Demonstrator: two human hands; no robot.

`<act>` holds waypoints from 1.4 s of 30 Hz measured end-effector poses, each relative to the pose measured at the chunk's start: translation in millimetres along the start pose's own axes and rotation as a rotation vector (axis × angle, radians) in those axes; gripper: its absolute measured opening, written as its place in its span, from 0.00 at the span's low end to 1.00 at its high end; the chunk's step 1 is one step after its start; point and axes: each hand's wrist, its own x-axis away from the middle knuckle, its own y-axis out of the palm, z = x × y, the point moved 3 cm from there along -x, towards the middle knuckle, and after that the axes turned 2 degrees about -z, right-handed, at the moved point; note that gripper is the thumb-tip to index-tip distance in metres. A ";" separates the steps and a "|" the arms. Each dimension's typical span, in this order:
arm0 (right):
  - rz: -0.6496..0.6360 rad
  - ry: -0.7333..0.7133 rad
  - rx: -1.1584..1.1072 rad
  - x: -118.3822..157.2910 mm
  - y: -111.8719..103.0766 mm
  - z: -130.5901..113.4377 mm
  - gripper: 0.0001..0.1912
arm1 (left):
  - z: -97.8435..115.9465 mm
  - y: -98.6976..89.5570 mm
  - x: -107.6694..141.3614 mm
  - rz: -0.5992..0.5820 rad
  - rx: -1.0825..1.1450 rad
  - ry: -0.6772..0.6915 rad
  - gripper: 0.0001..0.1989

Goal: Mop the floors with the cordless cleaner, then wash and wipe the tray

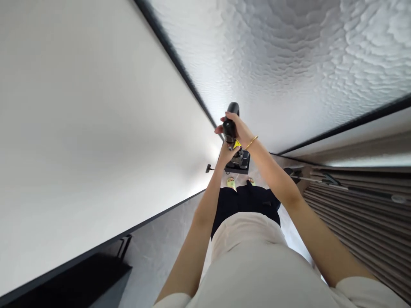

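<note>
A black upright vacuum cleaner [229,130] with a yellow label stands in the corner ahead of me, seen from above. My right hand [236,126], with a gold bracelet at the wrist, is closed around its top near the curved handle [233,108]. Just below, my left hand [228,155] grips the cleaner's body beside the yellow label. Parts of its fingers are hidden behind the cleaner. The lower end of the cleaner is over a black base [236,170] on the floor, in front of my feet in green slippers [231,183].
A smooth white panel [96,107] rises on the left, and a rippled glass panel [289,64] ahead. Ribbed panelling [362,209] and a long pole [340,186] are on the right. A small black attachment [208,168] sits left of the base; a dark box-like piece [86,278] is lower left.
</note>
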 end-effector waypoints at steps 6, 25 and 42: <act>-0.119 -0.021 -0.009 4.1 19.6 5.4 0.11 | 4.4 -16.8 21.6 0.099 0.148 0.073 0.24; -0.035 -0.168 0.260 -41.0 12.6 54.9 0.15 | -85.5 -30.0 100.6 0.301 0.213 -0.068 0.22; 0.113 -0.176 0.170 -128.7 -33.4 123.0 0.09 | -213.3 10.7 205.9 0.496 0.405 -0.412 0.13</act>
